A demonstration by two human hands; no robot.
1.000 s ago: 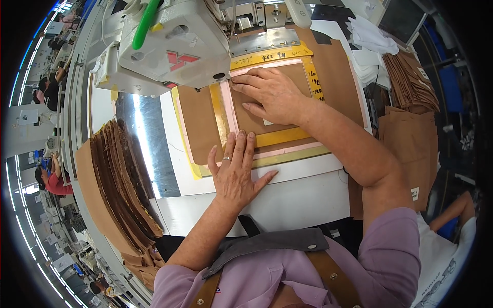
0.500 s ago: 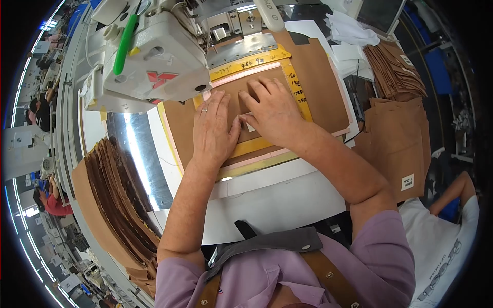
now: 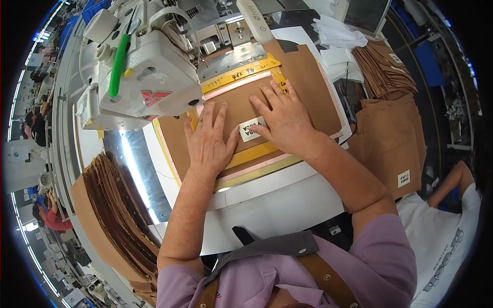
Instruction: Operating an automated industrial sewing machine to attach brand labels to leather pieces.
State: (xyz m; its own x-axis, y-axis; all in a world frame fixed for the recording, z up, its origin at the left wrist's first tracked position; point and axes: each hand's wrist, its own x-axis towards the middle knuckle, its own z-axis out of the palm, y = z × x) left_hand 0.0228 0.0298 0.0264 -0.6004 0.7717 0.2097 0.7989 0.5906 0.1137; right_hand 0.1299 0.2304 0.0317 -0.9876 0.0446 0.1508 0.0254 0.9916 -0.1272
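Brown labelled panel (image 3: 237, 109) already lies inside our yellow frame (image 3: 246, 154), our left hand (image 3: 208, 137) and right hand (image 3: 285, 117) flat with fingers spread at its sides, though whether edge stitching remains we cannot tell.

On our left, bright strip lights (image 3: 20, 219) curve past rows of cluttered workstations (image 3: 60, 259) and a pale grey surface (image 3: 30, 172). On our right, we see dark floor (image 3: 436, 123), a blue container (image 3: 427, 61) and a pale rail (image 3: 460, 147).

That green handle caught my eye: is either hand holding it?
No, the green handle shows against the white machine, while the left hand and right hand both rest over the brown panel.
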